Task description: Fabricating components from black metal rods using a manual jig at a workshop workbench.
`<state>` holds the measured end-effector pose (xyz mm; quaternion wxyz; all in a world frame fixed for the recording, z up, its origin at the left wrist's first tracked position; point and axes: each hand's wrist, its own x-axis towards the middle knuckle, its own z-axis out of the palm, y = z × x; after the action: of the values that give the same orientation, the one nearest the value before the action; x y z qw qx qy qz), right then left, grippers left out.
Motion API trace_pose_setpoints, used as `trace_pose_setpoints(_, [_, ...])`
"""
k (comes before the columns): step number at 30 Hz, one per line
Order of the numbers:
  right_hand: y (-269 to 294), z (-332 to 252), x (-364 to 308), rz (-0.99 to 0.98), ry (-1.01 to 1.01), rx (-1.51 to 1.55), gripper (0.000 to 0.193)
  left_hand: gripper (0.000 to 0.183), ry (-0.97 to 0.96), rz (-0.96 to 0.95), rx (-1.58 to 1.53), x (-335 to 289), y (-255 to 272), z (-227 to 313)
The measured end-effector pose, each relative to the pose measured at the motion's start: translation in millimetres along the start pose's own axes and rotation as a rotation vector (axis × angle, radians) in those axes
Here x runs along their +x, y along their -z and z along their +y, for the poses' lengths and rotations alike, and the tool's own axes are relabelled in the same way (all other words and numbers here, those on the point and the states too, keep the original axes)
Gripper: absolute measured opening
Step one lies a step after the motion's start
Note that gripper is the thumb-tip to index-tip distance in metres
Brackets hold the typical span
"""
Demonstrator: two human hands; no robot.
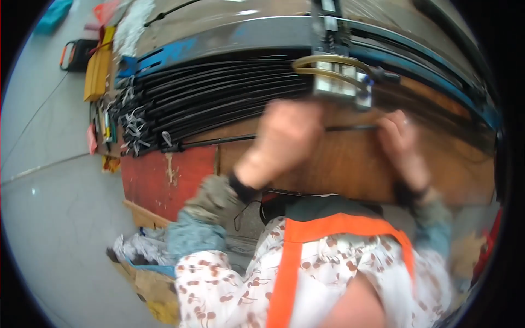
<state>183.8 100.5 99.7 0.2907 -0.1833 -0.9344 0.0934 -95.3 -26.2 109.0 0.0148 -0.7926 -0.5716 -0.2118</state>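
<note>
My left hand [290,128], smeared by motion, is over a thin black rod [232,139] on the brown worktop. Its fingers are hidden, so its grip cannot be made out. The rod shows on both sides of this hand and runs right to my right hand [398,134]. The right fingers are bent over the rod's right end, somewhat blurred. Just beyond both hands stands a metal clamp-like fixture [333,86] with a looped yellowish hose [328,58]. Many similar black rods [219,90] lie side by side at the left, with white ties near their left ends.
A blue metal rail [219,37] crosses behind the rods. A red panel [167,183] forms the bench front at the left. Beyond the bench's left end are a yellow box-shaped piece [98,71], a black case [82,54] and small tools. Crumpled bags [145,249] lie below.
</note>
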Motion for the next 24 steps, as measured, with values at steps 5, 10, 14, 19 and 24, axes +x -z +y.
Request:
trace_pose_setpoints(5, [34.9, -11.3, 22.0, 0.038, -0.038, -0.021, 0.035, 0.037, 0.176, 0.031, -0.050, 8.6, 10.2, 47.9])
trace_pose_setpoints(10, [49.5, 14.6, -43.0, 0.109, -0.285, 0.110, 0.011, 0.042, 0.071, -0.094, 0.081, 8.5, 44.2, 37.4])
trace_pose_setpoints(14, [50.4, 4.8, -28.0, 0.369, -0.226, 0.245, 0.011, 0.041, -0.006, -0.239, 0.031, 35.8, 50.9, 53.2])
trace_pose_setpoints(19, [47.6, -10.1, -20.6, 0.472, -0.128, 0.178, 0.025, 0.043, -0.013, -0.322, 0.063, 58.1, 65.0, 58.6])
trace_pose_setpoints(24, [54.9, 7.2, -33.8, 0.319, -0.158, -0.124, 0.033, 0.053, -0.125, -0.236, 0.098, 49.9, 89.4, 35.8])
